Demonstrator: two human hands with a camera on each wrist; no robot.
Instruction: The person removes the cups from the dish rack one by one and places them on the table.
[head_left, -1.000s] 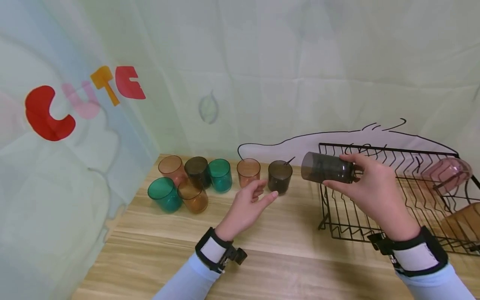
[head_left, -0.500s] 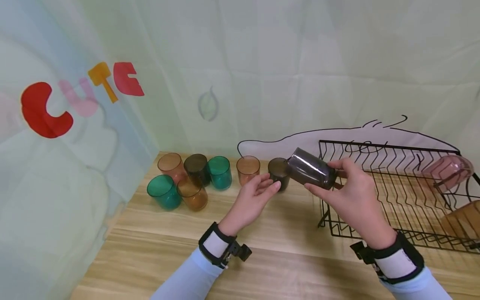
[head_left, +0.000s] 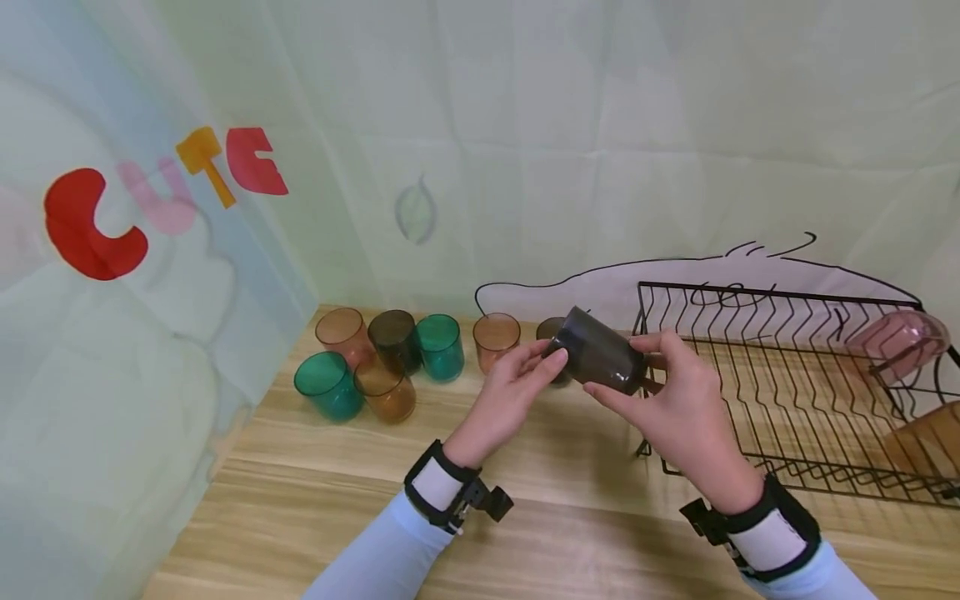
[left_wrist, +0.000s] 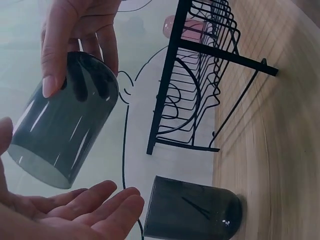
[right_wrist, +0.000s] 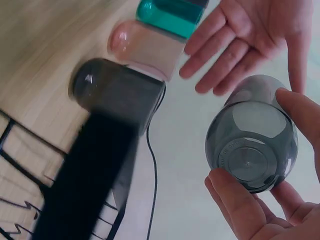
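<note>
A smoky grey tumbler [head_left: 597, 350] is held tilted above the table, its mouth toward the left hand. The right hand [head_left: 678, 400] grips it near its base, thumb on one side and fingers on the other; the round base [right_wrist: 248, 162] faces the right wrist camera. With its fingers extended, the left hand [head_left: 506, 396] is right at the tumbler's rim. In the left wrist view, the left fingers [left_wrist: 95, 205] lie just below that rim. Behind the held tumbler a second grey tumbler [left_wrist: 192, 210] stands upright on the table, partly hidden in the head view.
To the left stand a peach tumbler [head_left: 497, 340], a teal one [head_left: 439, 350] and several more in teal, amber, grey and pink. At right is a black wire dish rack [head_left: 780, 400] with a pink glass [head_left: 900, 342] and a brown item [head_left: 926, 442]. Fabric [head_left: 525, 167] hangs behind.
The right hand has moved left with the grey tumbler, from over the rack's edge to the left hand, tipping its base downward. The left hand has shifted slightly right.
</note>
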